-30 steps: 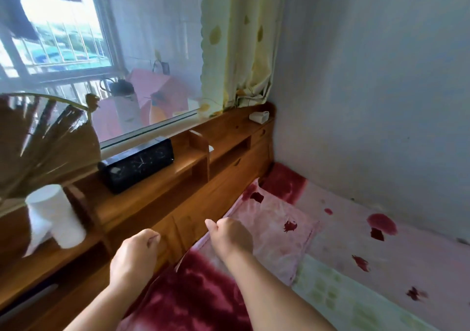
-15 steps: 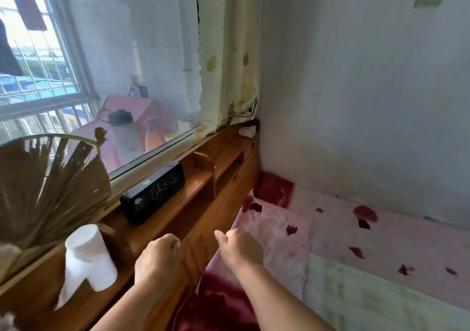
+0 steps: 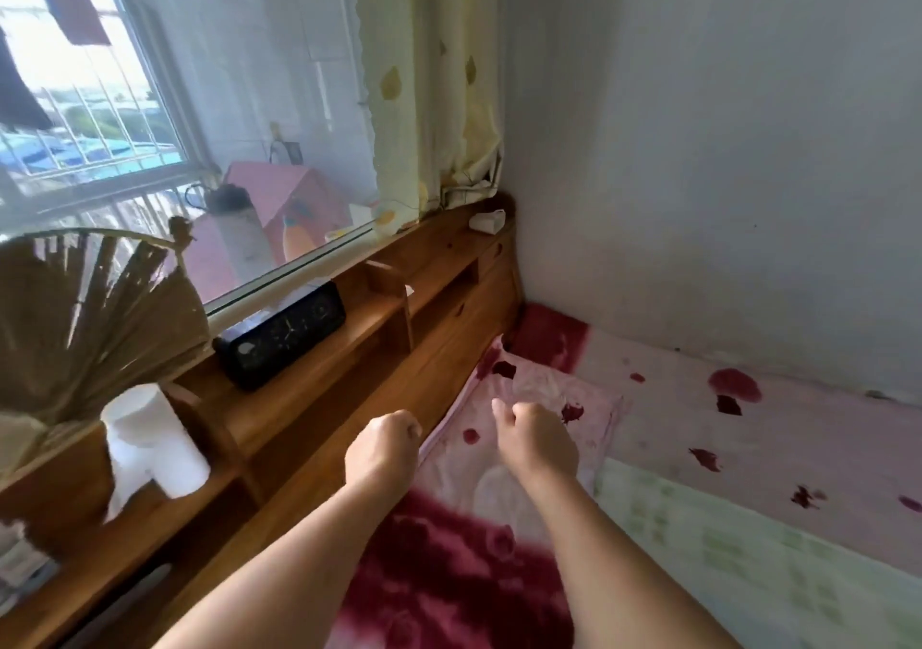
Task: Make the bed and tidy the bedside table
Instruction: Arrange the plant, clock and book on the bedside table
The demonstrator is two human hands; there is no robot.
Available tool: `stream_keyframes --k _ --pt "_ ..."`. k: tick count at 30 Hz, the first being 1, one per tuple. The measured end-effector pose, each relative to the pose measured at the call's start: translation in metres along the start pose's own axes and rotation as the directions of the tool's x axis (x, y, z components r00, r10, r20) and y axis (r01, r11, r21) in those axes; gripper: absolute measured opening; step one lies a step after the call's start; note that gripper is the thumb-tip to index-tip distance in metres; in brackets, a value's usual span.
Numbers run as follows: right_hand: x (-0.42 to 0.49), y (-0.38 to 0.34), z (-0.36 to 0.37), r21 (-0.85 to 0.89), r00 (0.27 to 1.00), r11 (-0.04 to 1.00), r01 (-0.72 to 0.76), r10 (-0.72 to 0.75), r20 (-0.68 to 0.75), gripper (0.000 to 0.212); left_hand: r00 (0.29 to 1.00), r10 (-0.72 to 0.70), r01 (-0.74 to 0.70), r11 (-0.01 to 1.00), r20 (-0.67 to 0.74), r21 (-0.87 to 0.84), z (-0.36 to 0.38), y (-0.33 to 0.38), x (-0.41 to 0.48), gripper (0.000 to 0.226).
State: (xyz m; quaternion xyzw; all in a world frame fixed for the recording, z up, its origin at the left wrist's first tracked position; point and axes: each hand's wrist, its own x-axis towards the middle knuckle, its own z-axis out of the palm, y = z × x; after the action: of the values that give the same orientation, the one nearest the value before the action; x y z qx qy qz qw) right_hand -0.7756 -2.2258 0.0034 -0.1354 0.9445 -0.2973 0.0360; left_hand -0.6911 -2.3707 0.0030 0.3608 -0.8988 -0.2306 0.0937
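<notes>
In the head view, both bare forearms reached forward over the bed's head end. The left hand [image 3: 384,449] was curled into a fist right at the near edge of the pink flowered cloth [image 3: 544,389], beside the wooden headboard shelf [image 3: 319,389]. Whether its grip actually held that edge could not be told. The right hand [image 3: 536,436] sat just beside it over the same cloth, fingers curled under and thumb sticking up. Its grip was likewise hidden by the knuckles, so whether it held anything could not be told.

The pink cloth lay against the headboard in the corner by the wall. A dark red plush blanket [image 3: 449,573] lay under the forearms, and a pale green checked cover [image 3: 723,563] lay to the right over the pink sheet [image 3: 748,429].

On the shelf stood a black clock [image 3: 282,334], a white paper roll [image 3: 149,441] nearer the camera, and a straw fan [image 3: 85,319] leaning at the window [image 3: 124,114]. A small white object [image 3: 486,221] sat at the far end beneath the curtain [image 3: 439,99].
</notes>
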Motion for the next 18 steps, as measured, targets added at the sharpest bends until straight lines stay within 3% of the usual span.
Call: stream_keyframes --k 5,8,10,13,18 --pt "-0.012 0.087 -0.040 0.074 0.999 0.997 -0.035 0.037 -0.034 0.035 0.998 -0.026 0.026 1.000 -0.058 -0.013 0.024 0.054 -0.054 0.020" --pt "-0.018 0.106 -0.053 0.115 0.998 0.993 -0.026 0.031 -0.048 0.042 0.992 -0.076 0.071 0.996 -0.103 -0.053 0.021 0.062 -0.097 0.018" --pt "-0.018 0.098 -0.050 0.160 1.000 0.987 -0.010 0.013 -0.021 0.047 0.984 -0.128 0.117 0.989 -0.126 -0.095 0.012 0.055 -0.117 0.017" --pt "-0.040 0.060 -0.018 0.222 0.986 0.973 0.061 -0.093 0.138 0.050 0.935 -0.296 0.258 0.946 -0.197 -0.197 -0.009 0.023 -0.153 0.021" --pt "-0.084 -0.001 0.011 0.292 0.943 0.945 0.146 -0.222 0.246 0.050 0.895 -0.382 0.322 0.911 -0.232 -0.259 -0.036 -0.007 -0.184 0.024"
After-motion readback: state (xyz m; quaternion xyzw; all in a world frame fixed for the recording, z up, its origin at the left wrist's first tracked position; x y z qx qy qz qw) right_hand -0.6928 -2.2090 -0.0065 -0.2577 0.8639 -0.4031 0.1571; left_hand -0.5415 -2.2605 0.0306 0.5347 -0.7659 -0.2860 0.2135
